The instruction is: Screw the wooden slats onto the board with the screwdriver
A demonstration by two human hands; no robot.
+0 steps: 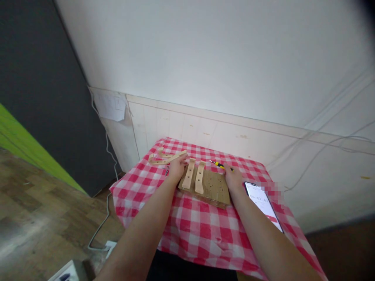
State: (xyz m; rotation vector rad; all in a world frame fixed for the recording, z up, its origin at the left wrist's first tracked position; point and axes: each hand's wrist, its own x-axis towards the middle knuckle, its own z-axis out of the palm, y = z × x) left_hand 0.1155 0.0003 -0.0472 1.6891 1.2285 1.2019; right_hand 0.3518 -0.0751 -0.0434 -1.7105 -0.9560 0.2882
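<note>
My left hand (pixel 177 168) is at the left edge of a brown wooden board (pixel 216 183), its fingers closed around the end of a pale wooden hook (pixel 165 160). A second loose hook (pixel 161 152) lies just behind that one. On the board sit two more pale hooks with holes, a left one (pixel 189 175) and a right one (pixel 199 179). Several small holes show in the board's right half. At its far right corner my right hand (pixel 233 178) is closed on a yellow and black screwdriver (pixel 217 164), whose tip points left. The fingertips are partly hidden.
A few dark screws (pixel 166 170) lie left of my left hand. A phone (pixel 263 203) showing a timer rests right of my right forearm. The red checked tablecloth (pixel 202 230) covers a small table against the white wall (pixel 205 58). A cable (pixel 107 212) runs down to the floor.
</note>
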